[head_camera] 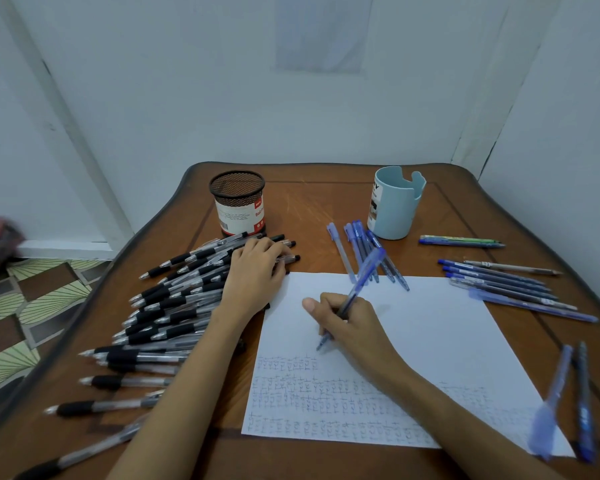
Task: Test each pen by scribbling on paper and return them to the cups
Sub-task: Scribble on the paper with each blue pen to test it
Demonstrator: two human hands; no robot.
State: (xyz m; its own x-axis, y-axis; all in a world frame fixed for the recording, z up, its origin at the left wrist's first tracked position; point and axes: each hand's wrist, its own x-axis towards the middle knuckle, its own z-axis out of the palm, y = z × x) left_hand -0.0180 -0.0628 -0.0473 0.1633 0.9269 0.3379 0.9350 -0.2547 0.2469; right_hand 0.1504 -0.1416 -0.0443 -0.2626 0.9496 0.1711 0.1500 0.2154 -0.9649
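My right hand point(352, 323) grips a blue pen point(362, 282) with its tip down on the white paper point(430, 327), just above rows of small scribbles. My left hand point(257, 275) lies flat on a big pile of black-grip pens point(163, 317) at the left of the table, fingers spread over them. A black mesh cup point(238, 202) stands at the back left and a light blue cup point(395, 202) at the back right. Both cups look empty from here.
Blue pens lie in groups: a cluster point(364, 251) before the blue cup, a row point(506, 285) at the right, two point(568, 400) on the paper's lower right corner. A green and a blue pen point(461, 241) lie behind. The wooden table point(309, 202) abuts the wall.
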